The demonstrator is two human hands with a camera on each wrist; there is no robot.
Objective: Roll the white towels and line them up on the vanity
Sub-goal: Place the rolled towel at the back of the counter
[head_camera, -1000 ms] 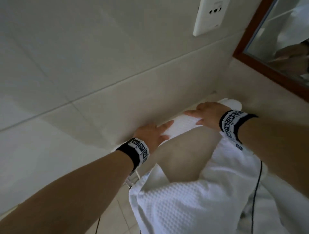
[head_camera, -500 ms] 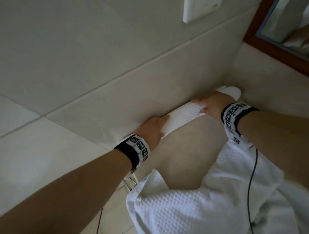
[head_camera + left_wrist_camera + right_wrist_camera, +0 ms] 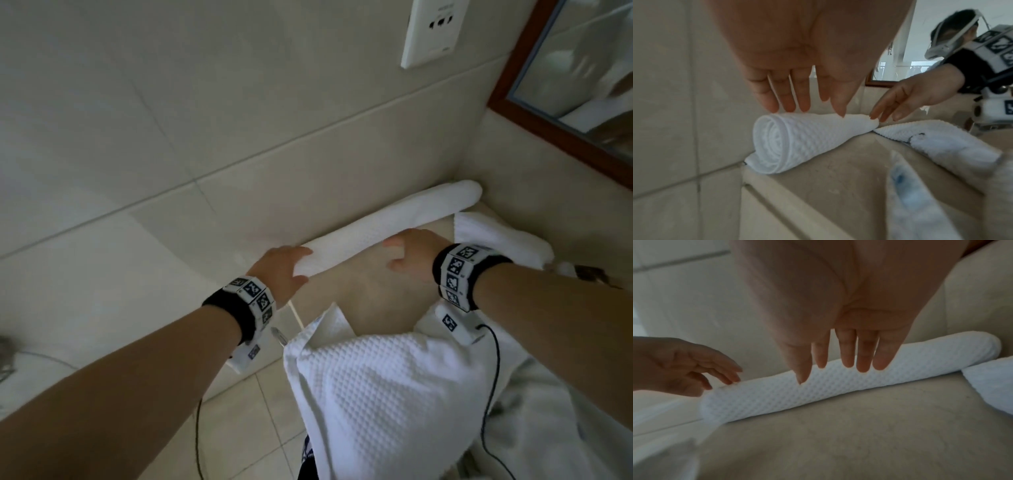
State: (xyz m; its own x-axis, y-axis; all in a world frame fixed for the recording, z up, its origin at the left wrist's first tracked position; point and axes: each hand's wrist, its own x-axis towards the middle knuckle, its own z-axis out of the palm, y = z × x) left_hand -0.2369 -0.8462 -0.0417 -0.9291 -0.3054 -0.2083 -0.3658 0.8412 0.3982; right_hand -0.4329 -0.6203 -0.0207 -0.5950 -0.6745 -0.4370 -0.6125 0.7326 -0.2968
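Note:
A rolled white waffle towel [image 3: 394, 219] lies on the beige vanity top [image 3: 370, 291], pressed along the tiled wall. My left hand [image 3: 284, 267] is at its left end, with straight fingers [image 3: 795, 100] touching the top of the roll [image 3: 797, 139]. My right hand [image 3: 407, 251] is near the roll's middle, fingers [image 3: 849, 353] straight and spread, their tips at the roll [image 3: 838, 386]. Neither hand grips anything. A loose white towel [image 3: 376, 394] hangs over the vanity's near edge. Another unrolled white towel [image 3: 496, 236] lies under my right wrist.
The tiled wall stands directly behind the roll. A wall socket [image 3: 435, 31] is above it and a wood-framed mirror [image 3: 565, 102] is at the right. The vanity's left edge [image 3: 294, 315] drops to floor tiles. A black cable [image 3: 493, 377] trails from my right wrist.
My right hand has drawn back from the roll's far end toward its middle. The left hand stays at the left end. The roll remains against the wall.

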